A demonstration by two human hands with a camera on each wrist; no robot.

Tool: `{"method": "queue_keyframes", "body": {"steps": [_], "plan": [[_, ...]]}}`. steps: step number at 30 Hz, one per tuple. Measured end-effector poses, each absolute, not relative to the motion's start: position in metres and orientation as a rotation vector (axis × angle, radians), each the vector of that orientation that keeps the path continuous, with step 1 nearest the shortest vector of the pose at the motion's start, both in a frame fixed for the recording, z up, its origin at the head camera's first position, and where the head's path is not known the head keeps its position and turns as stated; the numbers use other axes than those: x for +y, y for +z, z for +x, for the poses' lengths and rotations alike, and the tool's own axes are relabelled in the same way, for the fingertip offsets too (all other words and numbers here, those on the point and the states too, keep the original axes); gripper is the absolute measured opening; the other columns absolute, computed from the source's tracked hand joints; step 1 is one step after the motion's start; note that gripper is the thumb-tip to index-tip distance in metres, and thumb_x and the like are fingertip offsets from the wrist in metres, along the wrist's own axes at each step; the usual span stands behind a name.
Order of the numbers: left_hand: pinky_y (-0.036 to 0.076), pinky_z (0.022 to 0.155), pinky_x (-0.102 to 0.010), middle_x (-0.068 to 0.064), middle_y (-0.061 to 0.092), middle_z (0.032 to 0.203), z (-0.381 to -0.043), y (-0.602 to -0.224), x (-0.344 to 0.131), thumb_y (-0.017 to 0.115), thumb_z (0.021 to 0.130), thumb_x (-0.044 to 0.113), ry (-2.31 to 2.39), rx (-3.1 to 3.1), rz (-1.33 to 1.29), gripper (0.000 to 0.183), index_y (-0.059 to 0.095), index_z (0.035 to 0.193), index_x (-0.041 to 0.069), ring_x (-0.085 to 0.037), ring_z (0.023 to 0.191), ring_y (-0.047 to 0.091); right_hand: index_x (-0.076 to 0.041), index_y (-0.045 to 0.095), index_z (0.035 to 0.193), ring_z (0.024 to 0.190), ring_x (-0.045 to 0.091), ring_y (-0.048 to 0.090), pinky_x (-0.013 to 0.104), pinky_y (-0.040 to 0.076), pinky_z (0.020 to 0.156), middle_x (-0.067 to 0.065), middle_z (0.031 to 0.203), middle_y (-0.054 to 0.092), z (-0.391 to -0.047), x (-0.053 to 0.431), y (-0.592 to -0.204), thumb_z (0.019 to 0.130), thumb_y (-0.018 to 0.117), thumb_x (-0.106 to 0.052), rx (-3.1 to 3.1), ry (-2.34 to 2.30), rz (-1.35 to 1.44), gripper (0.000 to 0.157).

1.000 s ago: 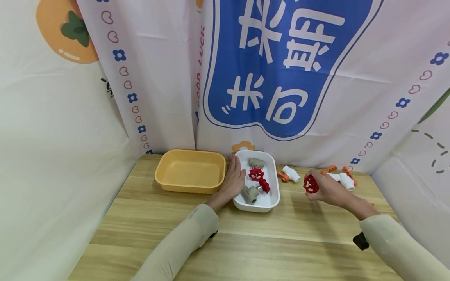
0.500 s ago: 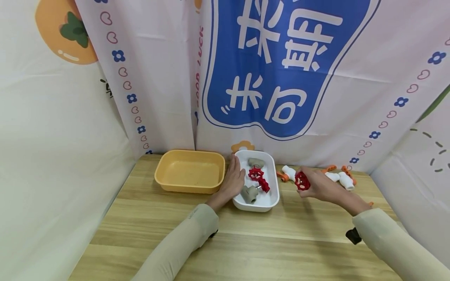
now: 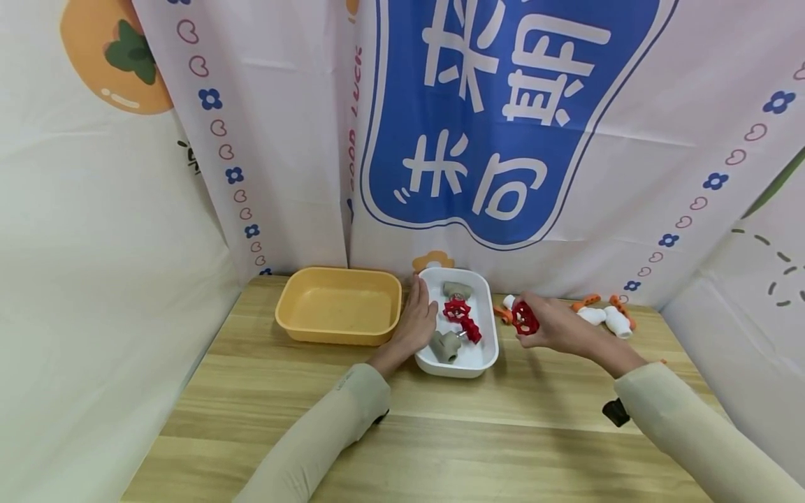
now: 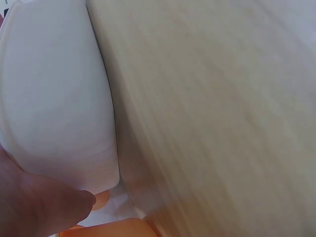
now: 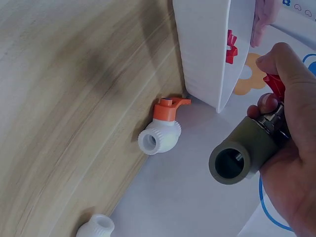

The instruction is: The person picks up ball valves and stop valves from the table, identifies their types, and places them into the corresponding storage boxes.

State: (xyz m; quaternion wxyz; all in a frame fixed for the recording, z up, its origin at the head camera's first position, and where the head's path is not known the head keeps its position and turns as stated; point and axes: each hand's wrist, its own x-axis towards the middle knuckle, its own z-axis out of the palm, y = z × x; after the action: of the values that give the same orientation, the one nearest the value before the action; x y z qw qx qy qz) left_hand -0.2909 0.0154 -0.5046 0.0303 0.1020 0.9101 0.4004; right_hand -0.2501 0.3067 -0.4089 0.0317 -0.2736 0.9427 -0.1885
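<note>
Just right of the white tray, above the bench, the person's right hand is pinching a grey-green valve, its thumb and fingers curling round the red handwheel and metal neck. From the right wrist, the valve's open round end is showing clear of the fingers. At the tray's left side, the left hand is resting with fingers lying fairly straight against the wall, the thumb reaching toward the rim.

Inside the tray, two similar valves are lying: a far valve and a near valve, their red wheels sitting close together between the two bodies. Left of the tray, a yellow tray is standing near the patterned cloth, which is hanging along the far edge of the bench. Between the white tray and the right hand, a white fitting with an orange handle is lying on the bench, partly hidden from the head view. Farther right, more white fittings are lying near the cloth, their orange handles pointing away toward it.
</note>
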Motion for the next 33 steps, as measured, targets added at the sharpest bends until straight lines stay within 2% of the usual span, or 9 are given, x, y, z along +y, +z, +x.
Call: {"method": "queue_keyframes", "body": {"steps": [14, 22, 33], "plan": [[0.01, 0.134, -0.046, -0.01, -0.011, 0.179, -0.292, -0.504, 0.015, 0.029, 0.116, 0.037, 1.218, 2.813, 0.328, 0.07, 0.001, 0.169, 0.002, -0.029, 0.165, -0.001, -0.001, 0.058, 0.125, 0.088, 0.018, 0.07, 0.034, 0.066, 0.074, 0.009, 0.106, 0.073, -0.26, 0.282, -0.404, 0.081, 0.092, -0.015, 2.886, -0.627, -0.922, 0.057], [0.011, 0.134, -0.046, -0.011, -0.01, 0.179, -0.29, -0.504, 0.015, 0.029, 0.116, 0.038, 1.217, 2.814, 0.334, 0.07, 0.001, 0.169, 0.002, -0.03, 0.165, -0.001, -0.003, 0.058, 0.128, 0.091, 0.017, 0.07, 0.032, 0.066, 0.077, 0.008, 0.109, 0.073, -0.268, 0.268, -0.403, 0.085, 0.091, -0.022, 2.858, -0.633, -0.904, 0.058], [0.012, 0.134, -0.046, -0.018, -0.007, 0.178, -0.291, -0.504, 0.014, 0.028, 0.115, 0.032, 1.222, 2.844, 0.405, 0.068, 0.003, 0.167, -0.004, -0.034, 0.165, 0.002, -0.004, 0.058, 0.122, 0.085, 0.017, 0.067, 0.029, 0.064, 0.074, 0.006, 0.1, 0.071, -0.287, 0.248, -0.407, 0.082, 0.089, -0.011, 2.87, -0.724, -0.97, 0.051]]}}
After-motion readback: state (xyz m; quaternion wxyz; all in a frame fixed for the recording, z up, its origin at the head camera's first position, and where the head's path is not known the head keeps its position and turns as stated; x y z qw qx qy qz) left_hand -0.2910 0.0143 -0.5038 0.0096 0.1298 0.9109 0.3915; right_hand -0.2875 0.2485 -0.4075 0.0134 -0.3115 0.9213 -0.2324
